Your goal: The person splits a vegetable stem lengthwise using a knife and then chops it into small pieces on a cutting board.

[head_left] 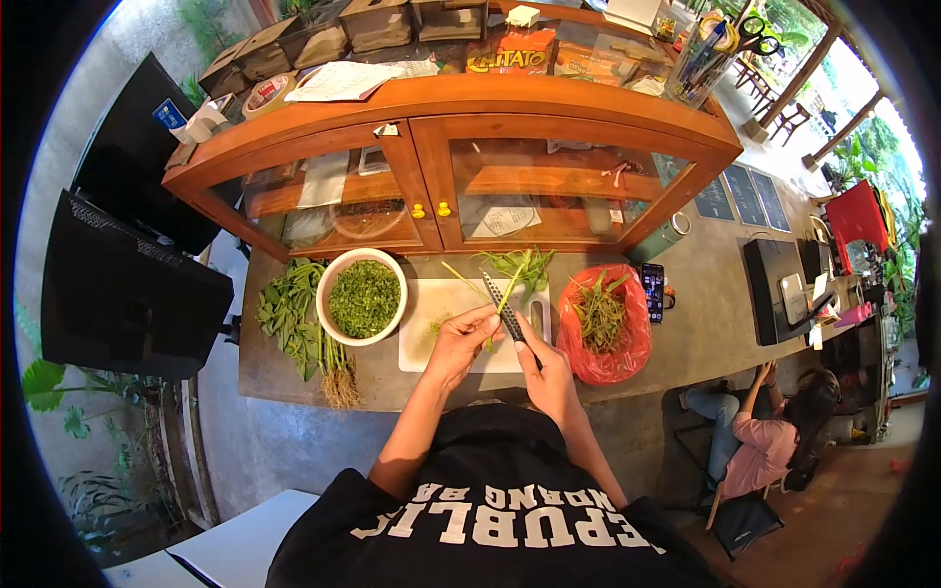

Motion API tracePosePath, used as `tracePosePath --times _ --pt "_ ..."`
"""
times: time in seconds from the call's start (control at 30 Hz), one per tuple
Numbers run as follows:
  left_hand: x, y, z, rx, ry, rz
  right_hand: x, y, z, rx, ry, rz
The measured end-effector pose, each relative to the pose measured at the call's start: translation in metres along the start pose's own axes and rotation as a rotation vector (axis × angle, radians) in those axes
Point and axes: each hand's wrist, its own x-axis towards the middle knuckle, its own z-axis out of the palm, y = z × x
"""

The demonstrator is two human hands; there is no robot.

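My right hand point(549, 372) is closed round the handle of a knife point(501, 302) with a dark, dimpled blade that points away from me. Fingers of my left hand point(461, 345) pinch a green stem point(512, 284), which crosses close to the blade. Both hands are over a white cutting board point(421, 304) with green bits on it. More leafy greens point(529, 265) lie at the board's far right. To its left stands a white bowl point(321, 312) of chopped greens point(366, 299). On the right, a red plastic bag point(627, 358) holds stem scraps point(601, 316).
A bunch of rooted greens point(294, 314) lies left of the bowl. Behind the board rises a wooden glass-door cabinet point(421, 147). A phone point(652, 291) and a green tumbler point(667, 235) stand beyond the bag. Another person point(769, 441) sits at the lower right.
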Motion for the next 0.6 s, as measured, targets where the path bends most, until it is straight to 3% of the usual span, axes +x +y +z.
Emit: tracePosePath --times 0.2,0.6 --pt "0.0006 0.0050 -0.0028 0.106 0.007 -0.039 0.0024 -0.0007 -0.0027 -0.032 -0.033 0.010" --pt "0.0026 0.0012 0.0000 -0.001 0.072 0.028 0.0001 -0.0016 0.0017 -0.042 -0.064 0.074"
